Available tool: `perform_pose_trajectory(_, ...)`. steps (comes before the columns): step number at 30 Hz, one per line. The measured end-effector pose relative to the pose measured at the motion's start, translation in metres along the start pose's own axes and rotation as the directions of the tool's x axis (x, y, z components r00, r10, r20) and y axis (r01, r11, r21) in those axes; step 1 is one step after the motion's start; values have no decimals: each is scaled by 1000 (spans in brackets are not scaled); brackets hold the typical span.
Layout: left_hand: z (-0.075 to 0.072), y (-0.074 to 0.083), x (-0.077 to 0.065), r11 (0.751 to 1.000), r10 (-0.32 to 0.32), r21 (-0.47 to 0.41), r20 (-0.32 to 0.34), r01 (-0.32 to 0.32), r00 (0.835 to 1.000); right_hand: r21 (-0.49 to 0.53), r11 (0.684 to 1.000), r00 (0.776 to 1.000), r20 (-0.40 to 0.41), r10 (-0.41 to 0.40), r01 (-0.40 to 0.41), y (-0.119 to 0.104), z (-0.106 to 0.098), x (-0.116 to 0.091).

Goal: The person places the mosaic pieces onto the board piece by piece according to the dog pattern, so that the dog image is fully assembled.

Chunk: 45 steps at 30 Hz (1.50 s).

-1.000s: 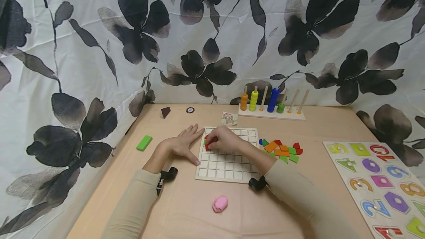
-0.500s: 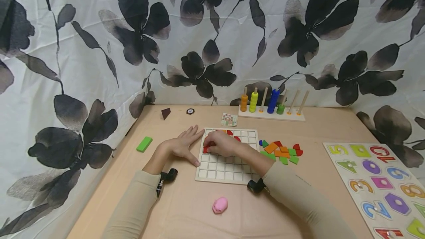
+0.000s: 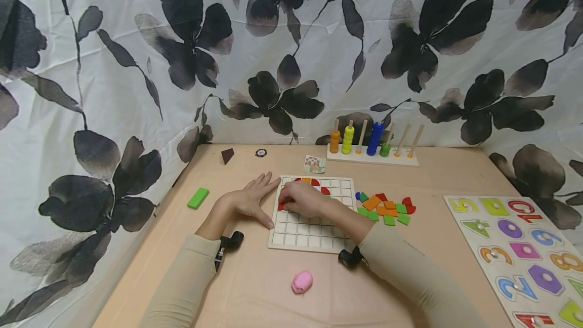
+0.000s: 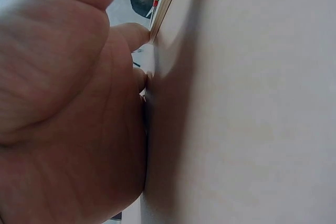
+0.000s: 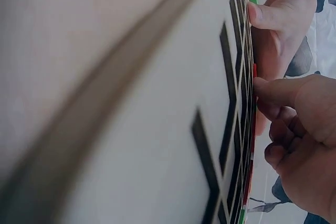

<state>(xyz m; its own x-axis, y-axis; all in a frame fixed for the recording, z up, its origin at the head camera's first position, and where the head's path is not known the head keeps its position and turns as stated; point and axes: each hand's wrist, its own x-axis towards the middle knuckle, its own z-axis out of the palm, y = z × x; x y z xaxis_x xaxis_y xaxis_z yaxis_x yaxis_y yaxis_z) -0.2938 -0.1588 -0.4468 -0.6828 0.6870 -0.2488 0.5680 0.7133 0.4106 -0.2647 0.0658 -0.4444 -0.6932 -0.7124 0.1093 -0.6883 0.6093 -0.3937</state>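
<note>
A white board with a grid of square cells (image 3: 309,241) lies flat on the table. My left hand (image 3: 246,200) is spread out beside its left side, with index finger and thumb tips right at the edge. On the board's left columns, my right hand (image 3: 304,200) has curled fingers, thumb and index at a small red tile (image 5: 254,72). That hand hides part of the grid. Beyond it, red tiles (image 3: 315,182) and an orange tile (image 3: 306,180) sit in the upper cells. Several loose red, orange and green tiles (image 3: 386,211) lie right of the board.
A pink pig-like figure (image 3: 302,282) lies in front of the board. A green block (image 3: 198,198) is at left. Behind are a patterned card (image 3: 315,164), a peg stacker (image 3: 373,156), a dark wedge (image 3: 227,155) and a small round object (image 3: 261,153). A number puzzle (image 3: 514,247) lies at right.
My right hand has moved slightly down the board toward me, uncovering red and orange tiles in the upper cells. My left hand has stayed in place.
</note>
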Motion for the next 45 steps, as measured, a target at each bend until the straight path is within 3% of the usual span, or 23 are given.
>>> perform_pose_trajectory(4, 0, 0, 0, 1000, -1, 1, 0, 1, 1000, 26, 1000, 1000, -15, 13, -13, 0, -4, -4)
perform_pose_trajectory(7, 1, 0, 1, 1000, -10, -3, 0, 10, 1000, 106, 994, 998, -53, 36, -30, 2, -15, -15)
perform_pose_trajectory(12, 1, 1, 2, 999, -33, -5, 5, 33, 999, 224, 971, 988, -114, 108, -80, 15, -45, -51)
perform_pose_trajectory(18, 1, -1, 2, 998, -58, -10, 5, 58, 998, 269, 949, 963, -167, 212, -163, 48, -76, -101)
perform_pose_trajectory(22, 1, -1, 2, 998, -58, -19, 2, 58, 998, 289, 916, 937, -128, 324, -277, 73, -90, -130)
perform_pose_trajectory(27, -1, 2, 2, 998, -51, -31, -3, 51, 999, 296, 840, 875, -29, 483, -454, 99, -99, -159)
perform_pose_trajectory(29, -1, 3, 2, 998, -49, -32, -5, 49, 999, 272, 825, 858, 2, 514, -495, 107, -101, -167)
perform_pose_trajectory(36, -1, 3, 1, 998, -46, -29, -2, 46, 999, 253, 827, 864, 94, 496, -502, 127, -101, -184)
perform_pose_trajectory(40, 0, 3, 1, 998, -42, -40, 0, 42, 999, 255, 822, 859, 107, 500, -510, 131, -98, -186)
perform_pose_trajectory(45, 2, 1, 2, 998, -49, -33, 1, 49, 999, 274, 826, 870, 125, 478, -493, 133, -94, -186)
